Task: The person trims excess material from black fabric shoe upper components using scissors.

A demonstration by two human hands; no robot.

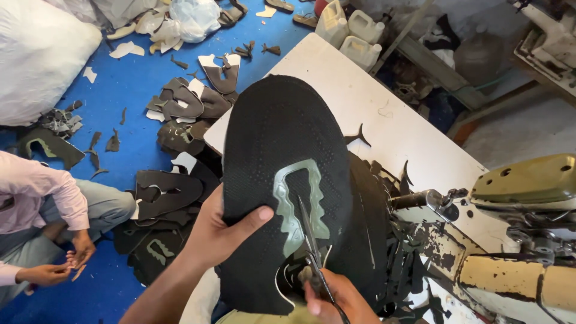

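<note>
The left hand (219,231) grips firmly the black knitted shoe upper (282,180) while the right hand (336,300), closed on small scissors (312,240), should cut closely along the pale green patch (297,204).

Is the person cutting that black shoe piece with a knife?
No, the right hand works small scissors into the black mesh shoe upper, which the left hand holds up.

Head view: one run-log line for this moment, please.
left hand holds black upper | right hand holds scissors at green overlay | white table
</note>
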